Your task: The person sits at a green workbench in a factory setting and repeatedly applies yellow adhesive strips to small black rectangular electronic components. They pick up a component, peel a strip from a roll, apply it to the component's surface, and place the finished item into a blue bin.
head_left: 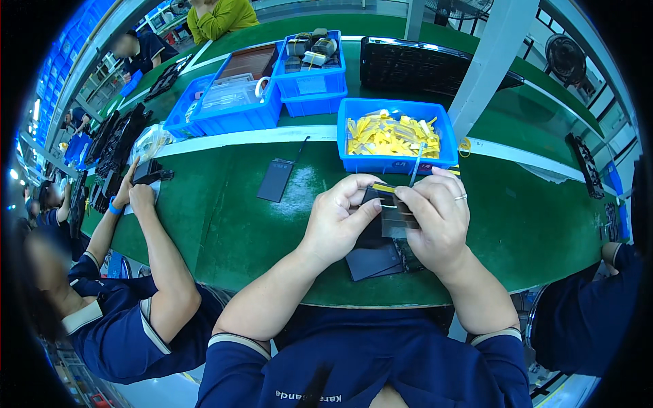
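My left hand (338,216) is closed on a flat black pack (371,232), thumb on its face. A yellow strip (384,188) lies along the pack's top edge. Close beside it, my right hand (437,214) pinches a translucent film (396,223) that hangs over the pack. From the right fingers a thin grey stick-like tool (417,165) points up; its lower end is hidden. Below my hands, more flat black packs (374,262) lie overlapping on the green table (231,224). Another black pack (275,181) with a thin lead lies farther left.
A blue bin (347,156) of yellow strips stands just beyond my hands. Behind are more blue bins (238,117), a black tray (415,64) and a slanting white post (493,61). A co-worker's hands (136,190) work at the left; another person's sleeve (585,319) is at the right.
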Demonstrator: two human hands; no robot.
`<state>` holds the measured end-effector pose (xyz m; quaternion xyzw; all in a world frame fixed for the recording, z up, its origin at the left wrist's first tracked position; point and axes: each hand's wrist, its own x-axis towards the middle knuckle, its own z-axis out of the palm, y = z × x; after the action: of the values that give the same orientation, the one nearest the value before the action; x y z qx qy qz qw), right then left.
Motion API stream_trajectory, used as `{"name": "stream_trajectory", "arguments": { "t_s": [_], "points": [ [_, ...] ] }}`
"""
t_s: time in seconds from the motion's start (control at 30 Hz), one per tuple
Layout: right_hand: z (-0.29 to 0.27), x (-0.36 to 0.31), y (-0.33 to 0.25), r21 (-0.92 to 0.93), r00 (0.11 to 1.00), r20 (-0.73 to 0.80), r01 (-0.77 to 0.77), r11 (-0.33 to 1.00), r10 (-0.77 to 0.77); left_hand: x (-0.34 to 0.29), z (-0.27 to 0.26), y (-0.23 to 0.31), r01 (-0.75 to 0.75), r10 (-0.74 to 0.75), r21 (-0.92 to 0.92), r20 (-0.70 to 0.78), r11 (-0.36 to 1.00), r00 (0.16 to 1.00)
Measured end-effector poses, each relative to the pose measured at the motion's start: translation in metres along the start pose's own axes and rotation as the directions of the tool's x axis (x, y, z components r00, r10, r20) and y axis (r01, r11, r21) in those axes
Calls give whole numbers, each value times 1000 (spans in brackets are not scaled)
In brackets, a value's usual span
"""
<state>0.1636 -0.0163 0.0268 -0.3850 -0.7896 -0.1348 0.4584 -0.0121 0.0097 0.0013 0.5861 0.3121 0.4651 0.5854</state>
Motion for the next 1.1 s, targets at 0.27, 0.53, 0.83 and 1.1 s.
{"name": "stream_trajectory", "arguments": {
  "t_s": [0.27, 0.53, 0.83, 1.1],
  "points": [
    [2, -1, 0, 19, 1000, 7, 0, 1000, 0, -3, 4, -3, -88, 93, 152, -23, 985, 995],
    [6, -4, 2, 59, 995, -13, -100, 993, 101, -5, 10, 8, -114, 132, 303, -41, 946, 990],
    [4, -3, 6, 16, 1000, -16, 15, 1000, -15, -5, 11, -4, -153, 185, 299, -82, 942, 979],
    [7, -5, 8, 21, 999, 14, -33, 999, 33, -8, 10, 5, -90, 120, 423, -46, 902, 992]
  ]
}}
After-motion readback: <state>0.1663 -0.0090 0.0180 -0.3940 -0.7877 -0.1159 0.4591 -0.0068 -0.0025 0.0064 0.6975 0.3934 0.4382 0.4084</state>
